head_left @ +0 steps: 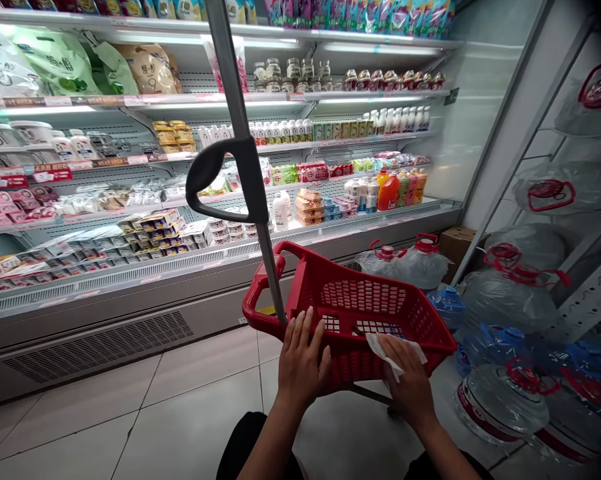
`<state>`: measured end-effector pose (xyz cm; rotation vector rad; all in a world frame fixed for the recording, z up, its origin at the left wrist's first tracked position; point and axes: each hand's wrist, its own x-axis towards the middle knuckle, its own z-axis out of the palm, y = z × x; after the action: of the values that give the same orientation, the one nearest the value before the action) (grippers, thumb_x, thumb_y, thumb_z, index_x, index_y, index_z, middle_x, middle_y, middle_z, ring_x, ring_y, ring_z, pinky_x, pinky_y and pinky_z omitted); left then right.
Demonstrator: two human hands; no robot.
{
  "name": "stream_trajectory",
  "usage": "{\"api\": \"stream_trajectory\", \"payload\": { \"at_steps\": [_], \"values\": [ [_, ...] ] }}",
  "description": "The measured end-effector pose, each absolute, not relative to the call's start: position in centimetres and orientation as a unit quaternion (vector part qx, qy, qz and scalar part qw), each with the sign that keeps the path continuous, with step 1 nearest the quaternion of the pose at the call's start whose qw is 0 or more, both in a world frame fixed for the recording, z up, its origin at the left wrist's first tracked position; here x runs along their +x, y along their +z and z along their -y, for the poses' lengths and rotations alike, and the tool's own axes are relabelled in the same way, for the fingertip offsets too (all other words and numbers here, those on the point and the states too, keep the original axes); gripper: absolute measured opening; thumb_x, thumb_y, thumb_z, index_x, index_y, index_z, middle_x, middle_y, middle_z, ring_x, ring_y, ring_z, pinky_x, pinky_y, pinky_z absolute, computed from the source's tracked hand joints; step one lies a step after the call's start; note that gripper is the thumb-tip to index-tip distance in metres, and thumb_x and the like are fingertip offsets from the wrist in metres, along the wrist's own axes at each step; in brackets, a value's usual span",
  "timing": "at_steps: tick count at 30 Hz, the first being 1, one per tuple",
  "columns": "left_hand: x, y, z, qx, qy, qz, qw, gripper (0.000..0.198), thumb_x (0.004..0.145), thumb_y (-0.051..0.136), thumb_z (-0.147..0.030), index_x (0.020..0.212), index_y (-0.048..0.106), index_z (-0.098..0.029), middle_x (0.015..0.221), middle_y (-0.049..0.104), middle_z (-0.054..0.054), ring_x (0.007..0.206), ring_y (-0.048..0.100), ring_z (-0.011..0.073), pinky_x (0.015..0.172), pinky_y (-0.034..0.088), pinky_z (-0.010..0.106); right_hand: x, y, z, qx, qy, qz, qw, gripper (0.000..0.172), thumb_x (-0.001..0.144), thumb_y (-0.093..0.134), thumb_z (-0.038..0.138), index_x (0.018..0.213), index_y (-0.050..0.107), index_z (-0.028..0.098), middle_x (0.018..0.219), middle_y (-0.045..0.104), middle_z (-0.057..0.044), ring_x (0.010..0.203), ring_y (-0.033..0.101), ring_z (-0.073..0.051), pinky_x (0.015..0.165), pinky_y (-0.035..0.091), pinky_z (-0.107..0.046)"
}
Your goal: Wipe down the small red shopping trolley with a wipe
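Dark trousers (250,443) fill the bottom edge, with both forearms reaching out over the tiled floor (130,413). Left hand (303,363) lies flat and spread against the near wall of the red basket (360,293), just beside its grey pull handle (245,167). Right hand (410,387) holds a white wipe (386,347) pressed onto the basket's near rim. The basket tilts on the floor between the chilled shelves (130,200) and the water jugs (505,400).
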<state>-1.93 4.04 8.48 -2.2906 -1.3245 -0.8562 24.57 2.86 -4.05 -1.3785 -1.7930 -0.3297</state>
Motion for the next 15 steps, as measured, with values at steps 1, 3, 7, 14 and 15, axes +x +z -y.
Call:
{"api": "stream_trajectory", "payload": {
  "at_steps": [1,3,7,14,15],
  "values": [
    [-1.8,8.4,-4.0,-0.81,-0.304,0.469,0.177,0.053,0.102,0.052,-0.03,0.154,0.051,-0.023,0.169,0.037,0.008,0.156,0.034,0.03,0.127,0.032,0.051,24.3,-3.9,-2.8,-0.557,-0.127,0.705,0.419,0.062,0.106,0.039,0.028,0.166,0.026,0.033,0.155,0.055,-0.005,0.147,0.047,-0.029,0.124,0.035,-0.057],
    [-1.4,8.5,-3.9,-0.809,-0.305,0.472,0.171,0.057,0.102,0.052,-0.031,0.158,0.047,-0.023,0.17,0.034,0.008,0.157,0.033,0.0299,0.128,0.03,0.051,22.1,-2.8,-3.0,-0.549,-0.108,0.714,0.421,0.061,0.107,0.038,0.03,0.167,0.026,0.032,0.156,0.054,-0.005,0.147,0.046,-0.029,0.123,0.036,-0.057],
    [-1.1,8.8,-4.1,-0.811,-0.3,0.474,0.165,0.066,0.103,0.048,-0.03,0.166,0.029,-0.023,0.173,0.027,0.007,0.158,0.03,0.0273,0.129,0.027,0.047,14.4,0.5,-4.1,-0.481,-0.068,0.756,0.438,0.064,0.106,0.038,0.027,0.168,0.022,0.028,0.163,0.047,-0.007,0.151,0.042,-0.027,0.122,0.042,-0.052],
    [-2.2,8.9,-4.1,-0.833,-0.263,0.452,0.18,0.068,0.107,0.04,-0.032,0.169,0.016,-0.017,0.173,0.025,0.008,0.16,0.025,0.0231,0.131,0.022,0.043,15.4,0.4,-5.2,-0.462,-0.077,0.776,0.422,0.06,0.106,0.039,0.027,0.165,0.031,0.028,0.155,0.056,-0.006,0.143,0.05,-0.027,0.119,0.044,-0.051],
    [-2.4,8.8,-4.0,-0.832,-0.263,0.453,0.182,0.067,0.107,0.041,-0.033,0.169,0.018,-0.018,0.174,0.025,0.007,0.16,0.025,0.0233,0.131,0.022,0.043,17.3,-0.4,-5.0,-0.475,-0.086,0.775,0.409,0.06,0.106,0.039,0.028,0.165,0.032,0.028,0.153,0.057,-0.006,0.141,0.052,-0.027,0.118,0.044,-0.05]
  ]
}}
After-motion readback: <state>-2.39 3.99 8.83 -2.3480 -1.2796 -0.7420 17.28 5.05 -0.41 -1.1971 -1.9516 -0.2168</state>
